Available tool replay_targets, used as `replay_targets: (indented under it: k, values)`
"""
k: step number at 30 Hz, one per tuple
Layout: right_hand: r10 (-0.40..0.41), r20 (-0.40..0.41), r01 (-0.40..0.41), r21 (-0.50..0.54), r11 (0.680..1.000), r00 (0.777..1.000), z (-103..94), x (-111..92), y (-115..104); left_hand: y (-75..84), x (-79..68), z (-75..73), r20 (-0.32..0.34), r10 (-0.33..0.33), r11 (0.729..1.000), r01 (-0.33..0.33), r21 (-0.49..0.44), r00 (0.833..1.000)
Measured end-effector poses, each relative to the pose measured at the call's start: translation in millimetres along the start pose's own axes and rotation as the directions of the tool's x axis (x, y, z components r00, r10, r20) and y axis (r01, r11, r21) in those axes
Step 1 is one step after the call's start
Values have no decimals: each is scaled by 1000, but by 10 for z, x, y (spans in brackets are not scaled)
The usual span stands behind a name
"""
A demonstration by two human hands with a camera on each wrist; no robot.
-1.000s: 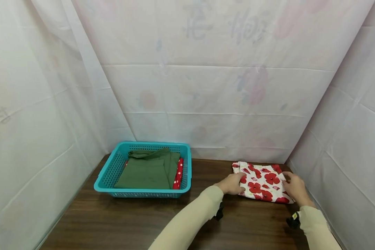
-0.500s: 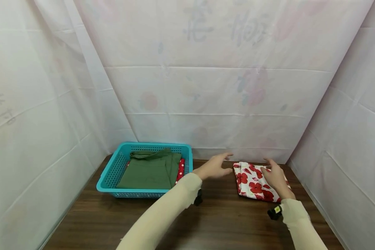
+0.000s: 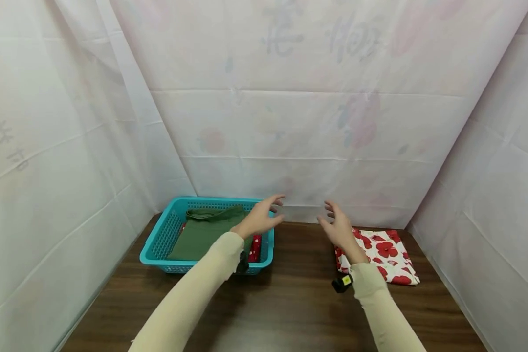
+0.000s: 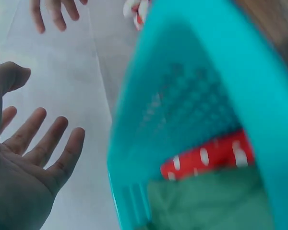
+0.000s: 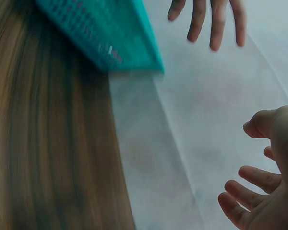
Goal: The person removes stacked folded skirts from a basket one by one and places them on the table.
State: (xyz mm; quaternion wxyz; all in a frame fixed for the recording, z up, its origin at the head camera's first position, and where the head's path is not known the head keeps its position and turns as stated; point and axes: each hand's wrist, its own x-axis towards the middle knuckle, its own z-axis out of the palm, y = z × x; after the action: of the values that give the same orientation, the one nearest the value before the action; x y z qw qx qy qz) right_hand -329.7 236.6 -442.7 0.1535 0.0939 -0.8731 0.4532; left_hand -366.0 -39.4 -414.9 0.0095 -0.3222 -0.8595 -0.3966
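Note:
My left hand (image 3: pixel 259 218) hovers over the right side of a turquoise plastic basket (image 3: pixel 151 258), palm inward and fingers spread, holding nothing. Folded green cloth (image 3: pixel 204 234) lies in the basket, with a red cloth with white dots (image 3: pixel 255 248) showing along its right side. My right hand (image 3: pixel 338 230) is in the air between the basket and a folded white cloth with red flowers (image 3: pixel 389 254); its fingers are loosely bent around nothing. The right forearm covers part of the flowered cloth's left side. In the left wrist view the left hand (image 4: pixel 33 163) appears beside the basket's wall.
Everything stands on a dark brown wooden table (image 3: pixel 286 308). White sheets hang behind the table (image 3: pixel 308 137) and along both sides. The basket is at the back left, near the left sheet; the flowered cloth lies at the back right.
Both hands let go of the flowered cloth, rose, and moved left. The left hand is now over the basket's right side, and the right hand is left of the cloth, which stayed on the table.

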Motion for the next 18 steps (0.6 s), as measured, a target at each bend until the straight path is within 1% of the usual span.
replay_targets:
  k: [2,5,11,14,18]
  values:
    - [0,14,0,17,1000,1000,128,60,-109,-107,-34,-122,-21,-13,1000,13,5,1000]
    - [-1,51,0,30,1000,999,301,109,-254,-256,-124,-307,-34,-55,998,56,31,998]
    - [-10,124,6,31,999,992,599,128,-543,-513,-395,-659,-66,-154,984,160,84,986]
    - [-3,133,-2,39,999,991,720,122,-682,-638,-531,-784,-93,-194,973,204,111,977]
    - [25,134,-33,57,998,991,861,102,-828,-787,-700,-900,-121,-235,960,250,130,965]
